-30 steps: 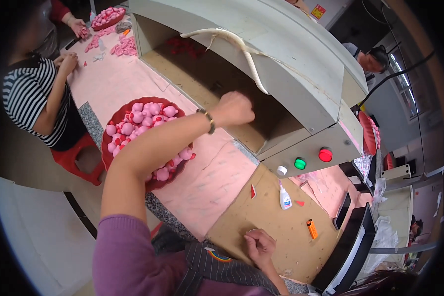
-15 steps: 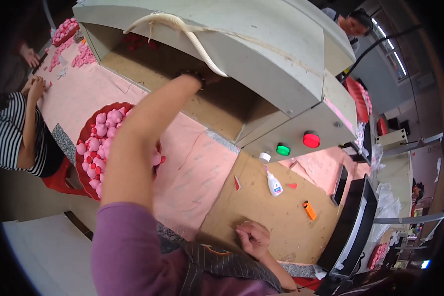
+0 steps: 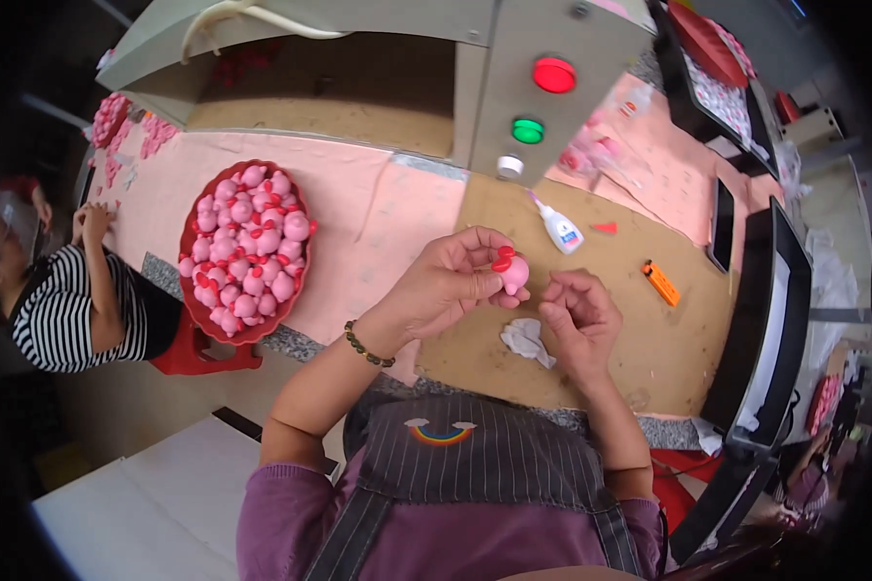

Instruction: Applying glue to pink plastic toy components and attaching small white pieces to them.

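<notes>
Between the thumb and fingers of my left hand [image 3: 460, 286] is a small pink toy figure [image 3: 514, 275] with red pieces on it. Just right of the toy, my right hand [image 3: 581, 320] is raised with its fingers curled toward the thumb; whether anything small is pinched there is hidden. A crumpled white cloth [image 3: 527, 342] lies on the brown board [image 3: 494, 378] below the hands. Beyond them rests a white glue bottle [image 3: 560, 230] with a purple tip, beside a small red triangular piece [image 3: 605, 229].
A red basket [image 3: 295, 290] heaped with similar pink figures stands left. Behind is a grey machine [image 3: 475, 58] with an open bay and red and green buttons. At right are an orange oblong object [image 3: 661, 282] and a black tray [image 3: 761, 339]. A person [image 3: 77, 300] sits at far left.
My left hand has come out of the machine's bay and now holds the pink toy in front of me. My right hand has risen beside it. The view has shifted.
</notes>
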A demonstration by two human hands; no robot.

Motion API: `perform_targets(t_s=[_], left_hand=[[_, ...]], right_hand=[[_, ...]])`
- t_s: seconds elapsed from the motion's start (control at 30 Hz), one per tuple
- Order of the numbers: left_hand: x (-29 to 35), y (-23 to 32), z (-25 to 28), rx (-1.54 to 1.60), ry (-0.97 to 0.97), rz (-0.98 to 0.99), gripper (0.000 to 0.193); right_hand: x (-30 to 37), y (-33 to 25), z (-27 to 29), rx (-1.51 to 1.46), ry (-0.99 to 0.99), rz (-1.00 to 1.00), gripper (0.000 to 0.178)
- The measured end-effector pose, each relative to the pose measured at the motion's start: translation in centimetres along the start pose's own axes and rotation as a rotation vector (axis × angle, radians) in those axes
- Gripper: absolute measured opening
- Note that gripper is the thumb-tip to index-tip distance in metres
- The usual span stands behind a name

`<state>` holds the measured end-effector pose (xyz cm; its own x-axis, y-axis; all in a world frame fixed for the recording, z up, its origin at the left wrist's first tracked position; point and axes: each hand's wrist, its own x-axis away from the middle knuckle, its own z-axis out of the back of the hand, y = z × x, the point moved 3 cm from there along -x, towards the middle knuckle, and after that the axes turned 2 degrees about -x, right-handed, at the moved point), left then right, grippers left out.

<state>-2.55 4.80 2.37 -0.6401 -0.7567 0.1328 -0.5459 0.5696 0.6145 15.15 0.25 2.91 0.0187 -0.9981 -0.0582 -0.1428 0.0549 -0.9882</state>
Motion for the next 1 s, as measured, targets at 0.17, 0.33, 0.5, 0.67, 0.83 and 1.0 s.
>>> perform_targets(t_s=[0.17, 0.33, 0.5, 0.67, 0.83, 1.0], left_hand=[[-2.7, -3.8, -0.5, 0.018, -0.057, 0.016, 0.028], [-4.0, -4.8, -0.9, -0.094, -0.023, -0.055, 0.027], [-4.5, -4.9, -1.8, -0.036, 0.044, -0.010, 0.025], [-4.5, -6.0, -1.0, -0.018, -0.017, 0.080, 0.020], [-4.4, -7.1, -0.1, -0.016, -0.015, 0.124, 0.022], [-4.3, -6.7, -0.7, -0.028, 0.122, 0.086, 0.022]], right_hand=[[-0.6, -0.4, 1.1, 0.078, 0.003, 0.276, 0.031], [-0.1, 0.8, 2.2, 0.126, 0.015, 0.247, 0.035], [-0.3, 0.5, 2.6, 0.161, 0.058, 0.210, 0.036], [-0.6, 1.1, 2.9, 0.274, 0.099, 0.281, 0.038], [-0.7, 1.4, 2.8, 0.299, 0.094, 0.300, 0.038], [-0.8, 1.7, 3.0, 0.314, 0.059, 0.315, 0.040]])
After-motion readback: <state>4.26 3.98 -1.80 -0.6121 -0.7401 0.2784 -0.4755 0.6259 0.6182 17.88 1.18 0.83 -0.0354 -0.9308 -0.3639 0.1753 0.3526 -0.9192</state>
